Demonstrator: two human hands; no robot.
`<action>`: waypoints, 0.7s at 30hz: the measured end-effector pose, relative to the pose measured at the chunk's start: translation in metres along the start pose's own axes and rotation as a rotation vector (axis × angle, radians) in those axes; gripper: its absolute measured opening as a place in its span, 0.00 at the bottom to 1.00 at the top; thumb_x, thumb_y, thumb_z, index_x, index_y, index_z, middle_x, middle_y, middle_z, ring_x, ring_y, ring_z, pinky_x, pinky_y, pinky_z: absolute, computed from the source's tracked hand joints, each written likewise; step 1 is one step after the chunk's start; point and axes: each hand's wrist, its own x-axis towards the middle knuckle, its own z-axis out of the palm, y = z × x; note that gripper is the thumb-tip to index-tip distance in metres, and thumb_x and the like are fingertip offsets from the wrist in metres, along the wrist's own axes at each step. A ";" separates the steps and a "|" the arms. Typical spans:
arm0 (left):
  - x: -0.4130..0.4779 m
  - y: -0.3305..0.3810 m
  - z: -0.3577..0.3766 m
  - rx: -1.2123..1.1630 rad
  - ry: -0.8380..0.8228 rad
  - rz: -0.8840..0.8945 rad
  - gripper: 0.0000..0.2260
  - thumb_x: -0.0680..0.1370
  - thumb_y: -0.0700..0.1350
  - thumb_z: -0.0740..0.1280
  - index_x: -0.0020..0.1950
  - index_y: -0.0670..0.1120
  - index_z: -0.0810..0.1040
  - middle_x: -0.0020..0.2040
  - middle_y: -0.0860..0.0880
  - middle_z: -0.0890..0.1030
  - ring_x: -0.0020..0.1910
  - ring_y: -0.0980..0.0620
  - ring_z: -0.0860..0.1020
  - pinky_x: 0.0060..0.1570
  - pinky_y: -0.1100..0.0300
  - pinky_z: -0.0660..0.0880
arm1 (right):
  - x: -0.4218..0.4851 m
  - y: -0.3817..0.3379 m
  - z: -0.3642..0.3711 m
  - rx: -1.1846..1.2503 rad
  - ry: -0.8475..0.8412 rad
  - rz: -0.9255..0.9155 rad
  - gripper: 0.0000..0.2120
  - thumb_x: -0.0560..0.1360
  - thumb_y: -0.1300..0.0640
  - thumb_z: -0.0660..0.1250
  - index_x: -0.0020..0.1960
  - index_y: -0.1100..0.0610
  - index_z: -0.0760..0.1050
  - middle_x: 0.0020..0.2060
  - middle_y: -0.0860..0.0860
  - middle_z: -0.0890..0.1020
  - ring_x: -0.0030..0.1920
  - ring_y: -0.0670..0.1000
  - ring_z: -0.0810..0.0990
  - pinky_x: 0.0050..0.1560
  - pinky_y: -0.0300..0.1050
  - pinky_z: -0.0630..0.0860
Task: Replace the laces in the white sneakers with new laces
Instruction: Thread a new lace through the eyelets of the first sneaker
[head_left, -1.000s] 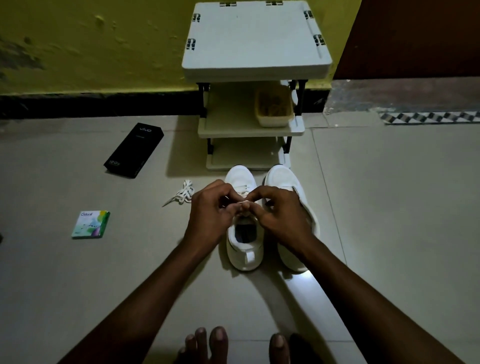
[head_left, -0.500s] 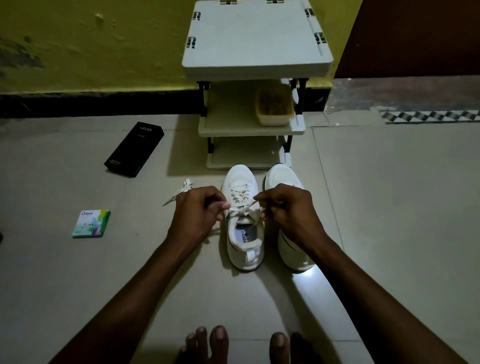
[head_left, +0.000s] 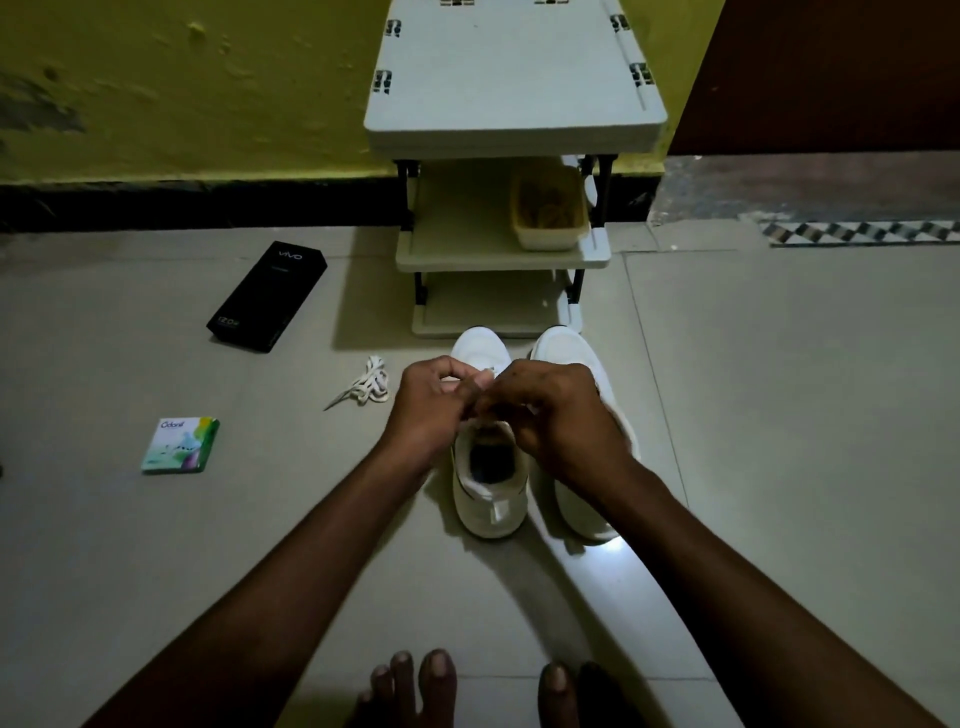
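Floor (head_left: 779, 415): pale tile filled most of the view. The widest bare stretch ran right of the shoes, out to a patterned strip at the far edge.

Rack (head_left: 514, 78): three tiers, set against the yellow wall (head_left: 208, 104). Its bottom shelf edge lay just beyond the shoe toes, closing off room ahead. A tub (head_left: 550, 218) sat on the middle shelf, right side.

Left forearm (head_left: 311, 545) and right forearm (head_left: 727, 561): both reached forward from the lower corners and converged over the left shoe.

Left shoe (head_left: 491, 514) and right shoe (head_left: 566, 348): white, side by side, toes toward the rack and heels toward the person. The left shoe's opening showed below the hands. The right wrist covered part of the right shoe.

Left hand (head_left: 431, 400): knuckles up, fingers curled, thumb and forefinger meeting.

Right hand (head_left: 550, 410): fingers curled, tips brought against the left hand's fingertips. Both hands pinched the lace (head_left: 487, 371) above the left shoe's tongue. Only a short white piece showed between the fingertips, and the contact point was blurred.

Box (head_left: 267, 296): black, flat on the floor left of the rack, well apart from the hands.

Packet (head_left: 181, 445): green, farther left and nearer the person.

Spare lace (head_left: 366, 387): a loose white bundle on the floor just left of the left hand.

Toes (head_left: 415, 680): at the bottom edge, behind the shoe heels.
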 end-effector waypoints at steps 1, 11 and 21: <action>0.000 -0.001 0.000 0.047 -0.025 0.008 0.04 0.80 0.39 0.70 0.46 0.42 0.80 0.36 0.46 0.84 0.32 0.57 0.82 0.36 0.63 0.77 | 0.001 -0.002 -0.001 -0.014 0.036 -0.023 0.13 0.64 0.71 0.76 0.43 0.56 0.86 0.37 0.52 0.85 0.39 0.52 0.83 0.41 0.48 0.80; -0.007 -0.007 0.003 0.065 -0.166 -0.014 0.11 0.86 0.47 0.60 0.45 0.46 0.73 0.38 0.47 0.77 0.36 0.55 0.76 0.38 0.64 0.73 | -0.010 0.022 0.009 0.032 0.202 0.293 0.09 0.70 0.68 0.73 0.43 0.55 0.85 0.38 0.47 0.85 0.40 0.47 0.81 0.41 0.39 0.75; -0.006 -0.017 -0.003 0.112 -0.074 0.191 0.05 0.76 0.36 0.74 0.41 0.43 0.83 0.39 0.47 0.85 0.41 0.52 0.84 0.44 0.59 0.81 | -0.009 0.028 0.006 0.226 0.042 0.450 0.08 0.74 0.64 0.74 0.49 0.53 0.86 0.44 0.47 0.86 0.48 0.45 0.84 0.52 0.46 0.80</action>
